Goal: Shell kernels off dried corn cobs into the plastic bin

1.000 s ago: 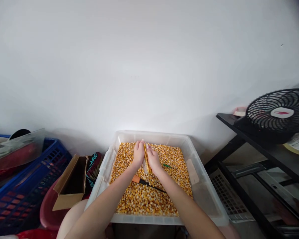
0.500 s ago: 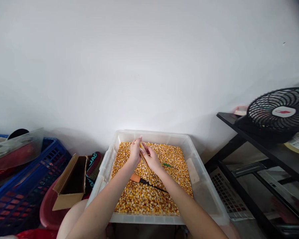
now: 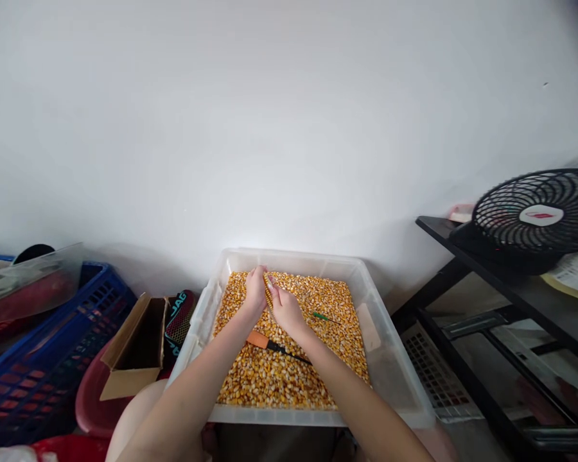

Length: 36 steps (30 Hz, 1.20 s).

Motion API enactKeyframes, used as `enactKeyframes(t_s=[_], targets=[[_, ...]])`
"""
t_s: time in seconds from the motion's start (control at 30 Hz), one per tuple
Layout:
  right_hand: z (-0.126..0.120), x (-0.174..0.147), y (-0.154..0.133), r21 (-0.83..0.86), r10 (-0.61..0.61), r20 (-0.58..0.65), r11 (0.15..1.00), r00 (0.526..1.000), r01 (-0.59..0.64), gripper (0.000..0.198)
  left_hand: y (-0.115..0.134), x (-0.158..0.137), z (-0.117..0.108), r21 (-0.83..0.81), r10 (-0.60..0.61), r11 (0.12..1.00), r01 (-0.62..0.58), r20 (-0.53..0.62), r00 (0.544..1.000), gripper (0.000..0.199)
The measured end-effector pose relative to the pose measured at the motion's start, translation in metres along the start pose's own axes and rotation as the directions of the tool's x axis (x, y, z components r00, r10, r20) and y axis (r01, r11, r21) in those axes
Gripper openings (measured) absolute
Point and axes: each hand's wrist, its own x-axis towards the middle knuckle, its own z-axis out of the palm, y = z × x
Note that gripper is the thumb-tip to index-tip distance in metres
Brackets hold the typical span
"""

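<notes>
Over the far part of a clear plastic tub [image 3: 399, 359], both hands are closed around a corn cob [image 3: 268, 296] with rows of yellow kernels. My left hand [image 3: 255, 287] grips its upper left side. From the right, my right hand [image 3: 287, 311] presses its fingers and thumb against the cob. Loose corn kernels [image 3: 279, 385] fill much of the tub. A screwdriver-like tool with an orange handle [image 3: 257, 339] lies on them below my hands, its dark shaft partly behind my right forearm. A thin tool with a green handle [image 3: 320, 316] rests to the right.
On the left stand a blue crate [image 3: 101, 301], an open cardboard box [image 3: 130, 384] and a red basin [image 3: 89, 398]. A black fan [image 3: 515, 221] sits on a black rack [image 3: 438, 231] at the right. The white wall [image 3: 289, 128] rises behind the tub.
Both hands have shifted slightly left with the cob. My right hand's fingers sit lower on it, and more kernels show. The whole view has moved a little.
</notes>
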Motion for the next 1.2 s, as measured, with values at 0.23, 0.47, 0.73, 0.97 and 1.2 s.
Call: enactKeyframes(t_s=[0.23, 0.47, 0.73, 0.97, 1.2], targets=[[0.000, 0.004, 0.004, 0.050, 0.032, 0.010, 0.998, 0.999, -0.032, 0.043, 0.002, 0.005, 0.000, 0.010, -0.025, 1.000, 0.025, 0.020, 0.999, 0.010], [-0.009, 0.005, 0.006, 0.175, -0.064, 0.168, 0.984, 0.984, 0.035, 0.039, 0.028, 0.009, -0.004, -0.089, -0.226, 0.970, 0.228, 0.035, 0.974, 0.013], [0.001, -0.002, 0.002, -0.149, -0.055, 0.131, 0.986, 0.990, 0.075, 0.038, 0.017, 0.011, -0.008, -0.027, -0.110, 0.994, 0.110, 0.006, 0.994, 0.011], [0.000, 0.009, 0.021, 0.059, 0.117, 0.039, 0.991, 0.992, -0.119, 0.045, 0.022, 0.006, -0.002, -0.075, -0.181, 0.980, 0.185, 0.066, 0.981, 0.011], [-0.002, 0.012, 0.031, 0.355, 0.197, 0.304, 0.885, 0.932, -0.302, 0.061, 0.020, 0.024, -0.012, -0.116, -0.330, 0.939, 0.325, -0.024, 0.944, 0.010]])
